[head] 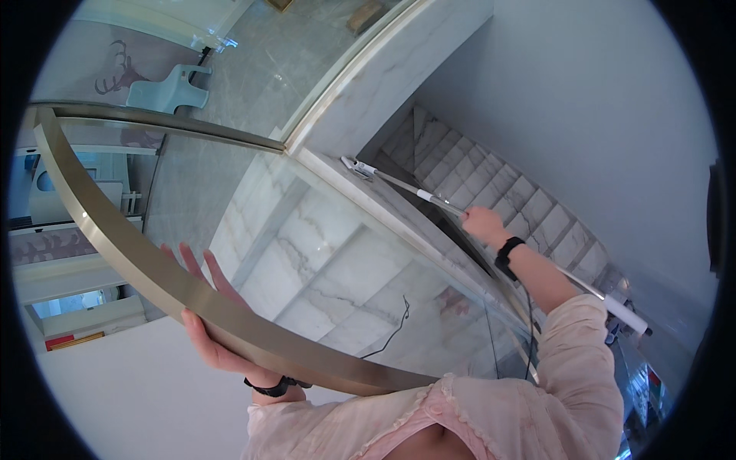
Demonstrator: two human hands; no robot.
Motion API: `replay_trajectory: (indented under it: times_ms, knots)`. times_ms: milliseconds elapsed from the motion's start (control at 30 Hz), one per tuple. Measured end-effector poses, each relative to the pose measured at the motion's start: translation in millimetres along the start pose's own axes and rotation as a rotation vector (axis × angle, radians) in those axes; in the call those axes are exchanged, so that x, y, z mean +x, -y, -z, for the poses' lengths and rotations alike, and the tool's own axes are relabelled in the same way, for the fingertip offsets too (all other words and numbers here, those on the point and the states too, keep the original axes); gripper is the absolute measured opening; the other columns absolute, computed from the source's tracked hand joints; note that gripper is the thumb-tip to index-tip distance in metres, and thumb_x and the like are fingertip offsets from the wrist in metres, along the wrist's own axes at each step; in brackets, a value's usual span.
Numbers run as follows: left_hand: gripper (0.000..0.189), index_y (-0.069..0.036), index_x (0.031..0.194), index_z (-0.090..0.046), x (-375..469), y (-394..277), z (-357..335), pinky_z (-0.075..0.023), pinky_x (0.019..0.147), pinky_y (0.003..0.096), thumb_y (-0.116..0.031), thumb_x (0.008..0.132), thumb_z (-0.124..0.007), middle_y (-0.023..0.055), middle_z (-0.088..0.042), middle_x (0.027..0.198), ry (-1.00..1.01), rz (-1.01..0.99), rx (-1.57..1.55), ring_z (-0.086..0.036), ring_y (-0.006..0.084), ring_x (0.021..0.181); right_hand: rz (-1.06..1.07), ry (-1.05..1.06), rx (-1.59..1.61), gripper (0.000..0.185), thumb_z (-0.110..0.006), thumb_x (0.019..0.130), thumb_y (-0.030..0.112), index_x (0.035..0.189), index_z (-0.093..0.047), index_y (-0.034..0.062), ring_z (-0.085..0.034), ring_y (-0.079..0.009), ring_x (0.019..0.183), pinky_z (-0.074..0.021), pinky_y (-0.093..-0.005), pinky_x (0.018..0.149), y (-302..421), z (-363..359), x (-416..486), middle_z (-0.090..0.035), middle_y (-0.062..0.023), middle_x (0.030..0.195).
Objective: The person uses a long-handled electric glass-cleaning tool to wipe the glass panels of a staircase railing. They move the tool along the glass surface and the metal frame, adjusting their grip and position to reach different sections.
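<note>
My right hand [486, 225] is closed around the metal pole of a long-handled cleaning tool [402, 185], reaching over the far side of the glass balustrade. The tool's white head [359, 167] touches the marble ledge [328, 164] near the glass corner, and its white grip end lies beyond my right forearm. My left hand [215, 339] rests at the brushed metal handrail [172, 282], thumb on the near side and spread fingers on the far side. Between my arms stands the glass panel [345, 253].
Marble stairs [489, 184] descend beyond the ledge, beside a pale wall [581, 103]. More marble steps [356, 270] show through the glass. A light blue plastic chair [167, 89] stands upper left. A dark cable [397, 328] hangs near the glass.
</note>
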State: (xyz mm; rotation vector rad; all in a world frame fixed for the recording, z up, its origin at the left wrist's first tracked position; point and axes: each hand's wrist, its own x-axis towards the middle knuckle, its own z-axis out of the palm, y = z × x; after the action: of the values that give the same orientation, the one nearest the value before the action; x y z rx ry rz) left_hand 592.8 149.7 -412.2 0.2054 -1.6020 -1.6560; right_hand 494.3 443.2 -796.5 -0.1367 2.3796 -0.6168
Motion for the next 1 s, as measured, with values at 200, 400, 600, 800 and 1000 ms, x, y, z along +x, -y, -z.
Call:
replay_trajectory:
  times_ms: [200, 400, 600, 800, 1000]
  knots:
    - [0.069, -0.001, 0.158, -0.02, 1.8, 3.8, 2.8, -0.0125, 0.123, 0.0548, -0.031, 0.099, -0.039, 0.0164, -0.025, 0.163, -0.027, -0.001, -0.057, -0.022, 0.0379, 0.15, -0.015, -0.045, -0.033, 0.038, -0.047, 0.093, 0.031, 0.097, -0.072, 0.0022, -0.068, -0.0394, 0.098, -0.0541, -0.0495, 0.086, -1.9, -11.6, 6.5, -0.072, -0.0201, 0.101]
    - [0.068, -0.001, 0.158, -0.021, 4.5, 2.6, 4.2, -0.0132, 0.123, 0.0545, -0.031, 0.099, -0.039, 0.0159, -0.025, 0.163, -0.021, 0.01, -0.033, -0.023, 0.0373, 0.15, 0.034, -0.065, 0.081, 0.035, -0.048, 0.095, 0.034, 0.099, -0.071, 0.0075, -0.066, -0.0411, 0.09, -0.0529, -0.0509, 0.08, -2.3, 42.0, -56.0, -0.071, -0.0195, 0.094]
    - [0.067, -0.002, 0.158, -0.022, 3.5, 2.3, 0.6, -0.0138, 0.123, 0.0549, -0.03, 0.099, -0.038, 0.0169, -0.027, 0.162, -0.014, 0.001, -0.035, -0.024, 0.0381, 0.149, 0.044, -0.005, 0.124, 0.034, -0.047, 0.097, 0.033, 0.101, -0.07, 0.007, -0.065, -0.0414, 0.089, -0.0521, -0.0511, 0.079, -2.0, 67.5, -77.0, -0.07, -0.0192, 0.093]
    - [0.068, -0.002, 0.158, -0.022, 4.2, 2.9, -4.8, -0.0133, 0.123, 0.0556, -0.032, 0.099, -0.038, 0.0178, -0.027, 0.161, -0.029, 0.003, 0.015, -0.024, 0.0386, 0.149, 0.001, -0.015, 0.16, 0.034, -0.046, 0.097, 0.031, 0.1, -0.068, 0.0056, -0.065, -0.0421, 0.092, -0.0516, -0.0519, 0.08, -18.6, -3.2, -57.5, -0.07, -0.0208, 0.096]
    - [0.07, -0.002, 0.159, -0.018, 1.5, 4.3, -2.8, -0.0118, 0.122, 0.0555, -0.031, 0.098, -0.037, 0.0157, -0.024, 0.163, 0.009, -0.002, 0.046, -0.02, 0.0389, 0.151, -0.113, 0.045, 0.107, 0.039, -0.044, 0.096, 0.032, 0.098, -0.068, 0.0011, -0.066, -0.0413, 0.099, -0.0529, -0.0508, 0.088, -49.2, -74.0, -59.8, -0.071, -0.022, 0.101]
